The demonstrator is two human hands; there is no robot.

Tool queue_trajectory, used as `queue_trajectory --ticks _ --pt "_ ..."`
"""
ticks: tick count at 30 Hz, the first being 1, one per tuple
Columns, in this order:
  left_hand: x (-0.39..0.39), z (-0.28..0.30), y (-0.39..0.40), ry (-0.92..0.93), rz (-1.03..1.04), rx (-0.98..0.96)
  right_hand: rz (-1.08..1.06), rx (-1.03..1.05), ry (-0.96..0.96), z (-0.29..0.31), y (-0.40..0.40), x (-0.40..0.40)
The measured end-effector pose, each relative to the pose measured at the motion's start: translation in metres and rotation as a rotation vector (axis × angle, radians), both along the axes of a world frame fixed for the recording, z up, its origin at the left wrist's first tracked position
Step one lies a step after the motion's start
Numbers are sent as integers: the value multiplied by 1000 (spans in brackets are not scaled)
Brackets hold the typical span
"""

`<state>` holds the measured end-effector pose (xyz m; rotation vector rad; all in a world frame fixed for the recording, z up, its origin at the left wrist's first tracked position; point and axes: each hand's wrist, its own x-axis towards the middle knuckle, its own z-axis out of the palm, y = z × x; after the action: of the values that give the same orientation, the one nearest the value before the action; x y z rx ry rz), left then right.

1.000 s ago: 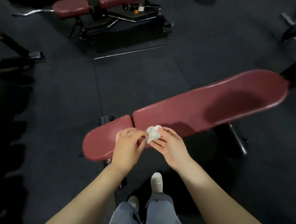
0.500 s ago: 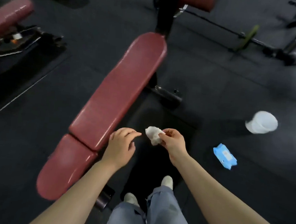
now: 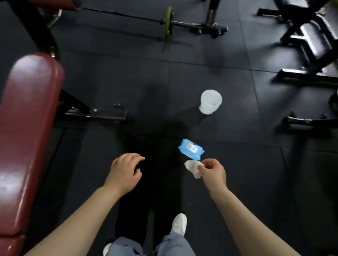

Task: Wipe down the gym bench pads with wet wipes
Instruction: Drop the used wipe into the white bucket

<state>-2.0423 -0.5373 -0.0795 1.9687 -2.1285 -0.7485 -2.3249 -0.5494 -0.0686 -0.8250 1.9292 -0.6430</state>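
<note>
A long dark-red bench pad point(image 3: 21, 137) runs along the left side of the view. My right hand point(image 3: 213, 174) pinches a crumpled white wet wipe point(image 3: 193, 167) out over the dark floor, well to the right of the pad. My left hand point(image 3: 125, 172) hovers over the floor with loosely curled fingers and holds nothing. A blue pack of wet wipes point(image 3: 190, 148) lies on the floor just beyond the wipe. A white plastic tub point(image 3: 210, 102) stands on the floor farther ahead.
The bench's black steel foot point(image 3: 97, 112) sticks out to the right of the pad. A barbell with a yellow-green plate point(image 3: 168, 21) lies across the floor ahead. Black racks point(image 3: 317, 48) fill the right side. My white shoe point(image 3: 179, 224) is below.
My view has swung right, away from the bench, which now sits at the left edge. My hands have parted; the left let go of the wipe and the right carries it alone.
</note>
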Motion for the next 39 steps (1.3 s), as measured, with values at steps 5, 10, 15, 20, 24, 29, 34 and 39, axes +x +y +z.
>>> queue_trajectory --ticks 5,10,15,20,24,29,34,39 --pt "-83 -9 -56 12 -25 34 -66 10 31 -8 -33 -94" --pt "-135 -18 -116 -4 -92 61 -148 38 32 -18 -77 -150" --pt "-169 -34 -193 3 -114 81 -203 38 20 -32 -146 -181" --pt "-193 -41 -291 16 -135 78 -247 28 27 -39 -244 -200" --pt "-211 -34 -372 37 -154 62 -262 18 19 -37 -325 -210" --pt "-236 -32 -453 57 -160 30 -238 19 -12 -40 -412 -222" --pt "-267 -46 -518 84 -102 77 -126 38 13 -58 -503 -247" --pt "-294 -73 -564 69 52 112 14 86 2 -94 -598 -269"
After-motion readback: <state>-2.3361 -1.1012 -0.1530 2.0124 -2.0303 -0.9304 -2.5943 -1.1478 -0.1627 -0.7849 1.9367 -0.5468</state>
